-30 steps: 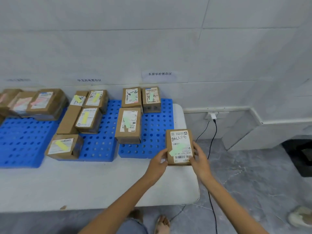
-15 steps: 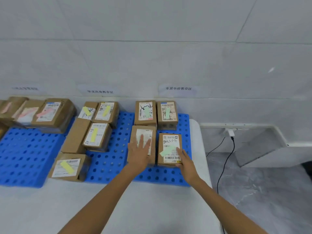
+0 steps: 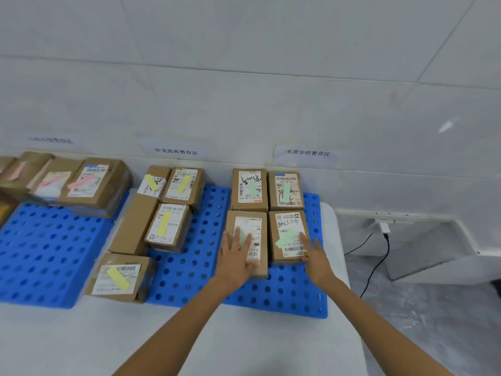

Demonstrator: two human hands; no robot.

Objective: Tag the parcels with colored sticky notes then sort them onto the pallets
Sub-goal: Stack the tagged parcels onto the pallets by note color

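Observation:
A small cardboard parcel with a green sticky note (image 3: 288, 234) lies on the right blue pallet (image 3: 284, 294), at its right side. My right hand (image 3: 315, 260) touches that parcel's near right corner with straight fingers. My left hand (image 3: 237, 257) lies flat on the neighbouring green-tagged parcel (image 3: 248, 232). Two more green-tagged parcels (image 3: 249, 188) (image 3: 286, 189) stand behind them by the wall.
Yellow-tagged parcels (image 3: 168, 226) sit on the middle of the pallets, one (image 3: 119, 278) hanging over the front edge. Pink-tagged parcels (image 3: 92, 183) lie on the left pallet (image 3: 40, 253). The white table (image 3: 189, 343) ends right of the pallet; a cable (image 3: 379, 256) hangs from a wall socket.
The parcel went from both hands in the air down onto the right pallet. My left hand moved onto the parcel beside it, and my right hand stays at the set-down parcel's corner.

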